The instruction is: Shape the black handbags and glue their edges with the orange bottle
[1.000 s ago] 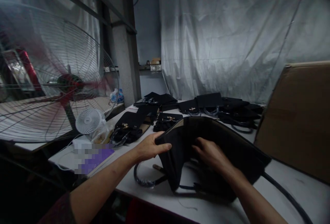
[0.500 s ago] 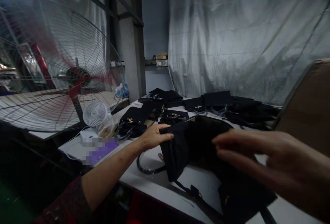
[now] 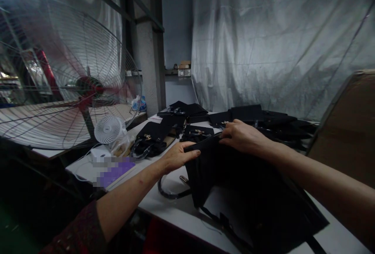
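A black handbag (image 3: 202, 176) lies on its side on the white table, its opening facing me and its inside dark. My left hand (image 3: 178, 155) grips the top edge at the bag's left corner, thumb on the near side and fingers behind. Farther along that same edge, my right hand (image 3: 236, 132) pinches the rim with bent fingers. A curved handle (image 3: 172, 195) wrapped in clear film sticks out to the left of the bag. Beside it is a small metal fitting (image 3: 183, 179). A dark strap (image 3: 216, 217) hangs across the bag's near side.
Several black bags (image 3: 246, 113) with gold-coloured ornaments lie across the back of the table. On the left are a large caged fan (image 3: 88, 86), a small white fan (image 3: 108, 129) and a purple item (image 3: 115, 174). A cardboard box (image 3: 345, 121) stands at right.
My right hand has moved left and away from me onto the bag's top edge. The bag's near part has spread to the right. My left hand keeps its hold.
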Demonstrator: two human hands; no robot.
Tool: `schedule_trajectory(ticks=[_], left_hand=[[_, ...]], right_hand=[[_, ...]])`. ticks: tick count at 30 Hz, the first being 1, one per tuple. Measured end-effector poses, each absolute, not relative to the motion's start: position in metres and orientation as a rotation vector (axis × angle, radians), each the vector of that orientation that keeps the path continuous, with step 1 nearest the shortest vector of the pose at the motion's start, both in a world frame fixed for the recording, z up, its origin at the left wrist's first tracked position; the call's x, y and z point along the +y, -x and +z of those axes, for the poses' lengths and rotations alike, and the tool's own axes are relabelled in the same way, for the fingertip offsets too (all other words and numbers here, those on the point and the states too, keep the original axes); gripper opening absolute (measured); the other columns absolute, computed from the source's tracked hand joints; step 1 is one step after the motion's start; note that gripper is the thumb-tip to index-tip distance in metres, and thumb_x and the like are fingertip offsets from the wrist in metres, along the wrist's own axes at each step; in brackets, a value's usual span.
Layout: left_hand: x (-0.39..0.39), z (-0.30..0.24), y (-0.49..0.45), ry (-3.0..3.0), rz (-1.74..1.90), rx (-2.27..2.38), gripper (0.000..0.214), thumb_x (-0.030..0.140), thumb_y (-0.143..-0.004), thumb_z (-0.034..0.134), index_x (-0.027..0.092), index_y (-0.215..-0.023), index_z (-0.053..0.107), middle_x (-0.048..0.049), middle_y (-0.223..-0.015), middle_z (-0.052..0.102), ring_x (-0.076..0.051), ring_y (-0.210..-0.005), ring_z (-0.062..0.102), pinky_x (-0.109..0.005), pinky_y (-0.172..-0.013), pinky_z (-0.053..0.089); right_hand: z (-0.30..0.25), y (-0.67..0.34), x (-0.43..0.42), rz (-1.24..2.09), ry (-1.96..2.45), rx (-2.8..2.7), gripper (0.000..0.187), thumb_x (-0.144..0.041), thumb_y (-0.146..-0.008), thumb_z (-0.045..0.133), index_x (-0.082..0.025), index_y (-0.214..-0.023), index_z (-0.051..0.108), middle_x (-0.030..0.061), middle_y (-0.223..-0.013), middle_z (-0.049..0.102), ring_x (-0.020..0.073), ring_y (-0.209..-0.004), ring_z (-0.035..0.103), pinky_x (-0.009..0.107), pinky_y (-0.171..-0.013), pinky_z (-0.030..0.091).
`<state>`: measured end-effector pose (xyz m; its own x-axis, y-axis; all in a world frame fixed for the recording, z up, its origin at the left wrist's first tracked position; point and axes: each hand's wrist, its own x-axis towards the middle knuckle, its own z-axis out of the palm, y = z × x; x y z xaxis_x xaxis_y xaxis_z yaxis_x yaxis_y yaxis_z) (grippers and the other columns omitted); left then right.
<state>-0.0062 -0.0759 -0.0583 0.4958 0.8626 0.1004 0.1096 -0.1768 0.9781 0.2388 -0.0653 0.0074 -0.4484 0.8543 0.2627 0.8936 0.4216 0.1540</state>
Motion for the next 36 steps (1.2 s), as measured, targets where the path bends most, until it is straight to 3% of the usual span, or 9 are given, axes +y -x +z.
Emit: schedule_trajectory(ticks=[6,14,20,30,33,36], left_hand=[[-0.075,-0.061,0.010,-1.610,0.856,0.859,0.047,0.047,-0.071,0.072,0.012,-0.101,0.067,-0.0019,-0.078,0.063,-0.011,-0.066,0.054,-0.021,-0.060,0.037],[-0.076,-0.061,0.011,-1.766,0.881,0.889,0.045,0.048,-0.082,0.059,0.012,-0.109,0.066,-0.0045,-0.087,0.066,-0.015,-0.077,0.058,-0.022,-0.067,0.042],[-0.077,-0.060,0.011,-2.042,0.947,0.937,0.041,0.045,-0.089,0.049,0.018,-0.113,0.067,-0.0043,-0.102,0.069,-0.020,-0.096,0.060,-0.026,-0.084,0.043],[-0.081,-0.055,0.009,-2.072,0.901,0.958,0.040,0.042,-0.091,0.048,0.016,-0.114,0.067,-0.0043,-0.102,0.069,-0.019,-0.089,0.062,-0.026,-0.083,0.044],[-0.081,-0.054,0.009,-2.071,0.897,0.926,0.040,0.043,-0.091,0.048,0.017,-0.114,0.067,-0.0042,-0.104,0.068,-0.018,-0.089,0.062,-0.025,-0.082,0.044],[-0.079,-0.055,0.009,-2.058,0.903,0.902,0.040,0.044,-0.090,0.048,0.017,-0.114,0.067,-0.0042,-0.104,0.068,-0.018,-0.089,0.061,-0.025,-0.080,0.045]], right_hand=[[0.001,-0.246,-0.047,-0.255,1.554,-2.471,0.023,-0.035,-0.084,0.056,-0.024,-0.074,0.072,0.0017,-0.083,0.066,0.0186,-0.084,0.054,0.027,-0.073,0.040],[-0.001,-0.244,-0.044,-0.355,1.581,-2.416,0.022,-0.032,-0.084,0.055,-0.022,-0.071,0.070,0.0042,-0.081,0.065,0.0201,-0.084,0.051,0.029,-0.069,0.038],[-0.001,-0.246,-0.047,-0.459,1.591,-2.409,0.020,-0.030,-0.085,0.054,-0.022,-0.076,0.069,0.0056,-0.090,0.065,0.0229,-0.091,0.049,0.032,-0.070,0.036],[-0.001,-0.249,-0.045,-0.401,1.593,-2.332,0.019,-0.032,-0.084,0.056,-0.023,-0.078,0.071,0.0047,-0.099,0.064,0.0235,-0.098,0.050,0.034,-0.075,0.035],[-0.001,-0.248,-0.041,-0.342,1.586,-2.328,0.018,-0.029,-0.085,0.055,-0.021,-0.078,0.069,0.0027,-0.103,0.065,0.0175,-0.090,0.057,0.029,-0.074,0.037],[-0.001,-0.246,-0.039,-0.288,1.619,-2.312,0.017,-0.029,-0.084,0.055,-0.021,-0.078,0.069,0.0010,-0.087,0.068,0.0145,-0.076,0.060,0.025,-0.067,0.038]])
